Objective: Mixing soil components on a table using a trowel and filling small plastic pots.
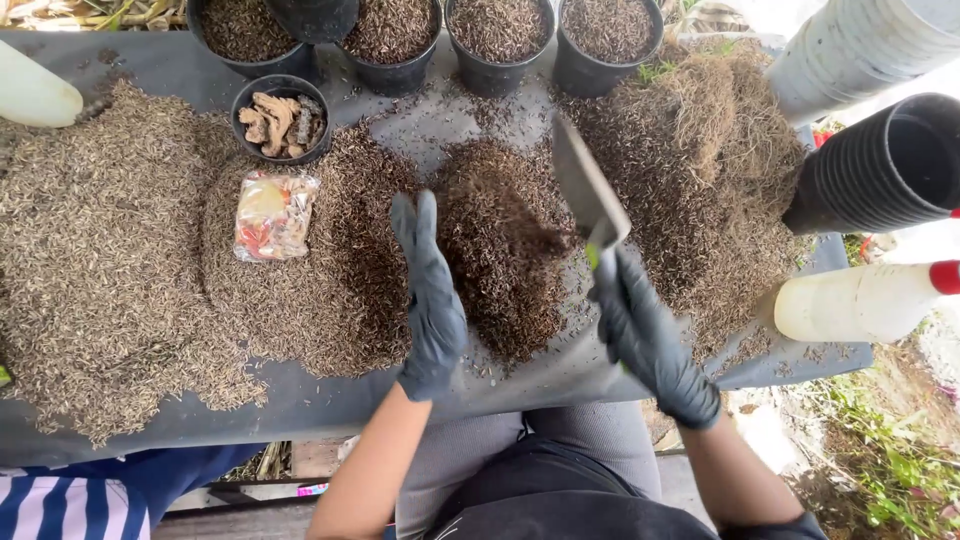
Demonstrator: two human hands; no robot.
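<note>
My right hand (652, 335), in a black glove, is closed around the green handle of a trowel (590, 190); its grey blade tilts up and away from me, over the gap between the centre pile and the right-hand heap. My left hand (430, 300), also gloved, holds nothing: fingers straight and together, palm edge-on, set against the left flank of the dark husk pile (500, 250) at table centre. That pile lies between my two hands.

Edges and clearance: the near edge of the grey table (330, 405) shows a bare strip just in front of my wrists. To the left, a broad pale husk spread (100, 260) reaches almost to the near edge. To the right, a fibrous root heap (715, 170) runs up to the table's right edge, where a stack of black pots (880, 165) lies on its side, touching the heap. A white bottle with a red cap (860, 300) lies at the right corner, near my right forearm.

Surface: a small clear packet (273, 213) rests on the husks left of my left hand; just beyond it stands a small black pot of brown root pieces (281, 118). Four filled black pots (495, 40) line the far edge.

Surroundings: grass and soil to the right; a striped sleeve (60, 505) at lower left belongs to another person.
</note>
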